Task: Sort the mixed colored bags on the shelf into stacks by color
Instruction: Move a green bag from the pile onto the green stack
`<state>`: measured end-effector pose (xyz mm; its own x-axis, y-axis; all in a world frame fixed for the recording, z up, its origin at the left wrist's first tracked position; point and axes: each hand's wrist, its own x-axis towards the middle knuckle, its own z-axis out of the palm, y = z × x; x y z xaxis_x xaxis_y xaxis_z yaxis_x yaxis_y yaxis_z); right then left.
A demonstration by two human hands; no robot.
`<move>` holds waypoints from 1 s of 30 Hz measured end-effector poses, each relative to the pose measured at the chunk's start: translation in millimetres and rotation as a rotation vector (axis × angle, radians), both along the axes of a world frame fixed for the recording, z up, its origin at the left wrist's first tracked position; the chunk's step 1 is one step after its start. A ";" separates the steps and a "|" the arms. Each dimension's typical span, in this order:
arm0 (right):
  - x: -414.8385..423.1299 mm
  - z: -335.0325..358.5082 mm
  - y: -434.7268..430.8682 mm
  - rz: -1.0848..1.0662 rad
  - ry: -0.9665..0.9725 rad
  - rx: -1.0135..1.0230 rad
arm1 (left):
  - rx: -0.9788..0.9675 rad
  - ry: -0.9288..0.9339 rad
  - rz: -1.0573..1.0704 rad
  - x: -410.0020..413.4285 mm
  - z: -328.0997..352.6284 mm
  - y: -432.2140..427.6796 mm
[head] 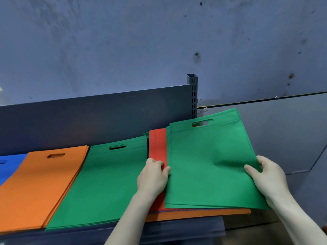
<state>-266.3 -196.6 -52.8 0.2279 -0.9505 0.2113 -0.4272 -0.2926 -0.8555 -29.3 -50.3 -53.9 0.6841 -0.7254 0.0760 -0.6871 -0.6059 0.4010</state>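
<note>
**A:** Now, what is held by the hands?

**B:** A green bag (208,165) is held at its sides. Its right edge is gripped by the right hand (265,175), with the thumb laid on top and the fingers tucked under. Its left edge is touched by the thumb of the left hand (152,175). That hand's fingers are curled down on a red bag (157,147). Which of the two bags is pinched there cannot be told.

**A:** Where is that green bag found?

**B:** It is seen at about four o'clock in the view, on top of a mixed pile. More green edges are seen just under it. The red bag is stuck out at its nine o'clock side. An orange bag (194,215) is laid at the very bottom and shown at the pile's six o'clock edge.

**A:** What is laid beside the pile?

**B:** At its nine o'clock, just beside it, a green stack (106,183) is laid. Further that way an orange stack (39,183) is seen, then a blue stack (10,165) that is cut off by the edge. All are laid on a dark shelf (79,235). At twelve o'clock a grey back panel (88,117), a post (192,96) with slots and a blue wall (141,41) are seen.
</note>
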 end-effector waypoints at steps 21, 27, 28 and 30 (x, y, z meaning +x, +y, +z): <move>50.1 -11.7 21.9 0.128 -0.070 0.099 | -0.378 0.403 0.066 21.7 -0.4 34.7; 82.4 -3.4 51.9 0.153 -0.066 0.017 | -0.437 0.402 0.108 46.1 0.7 74.8; 89.9 -1.4 58.3 0.171 -0.067 0.010 | -0.442 0.401 0.120 52.2 2.2 82.8; 106.4 3.2 71.7 0.202 -0.068 0.002 | -0.458 0.397 0.134 65.4 5.6 98.5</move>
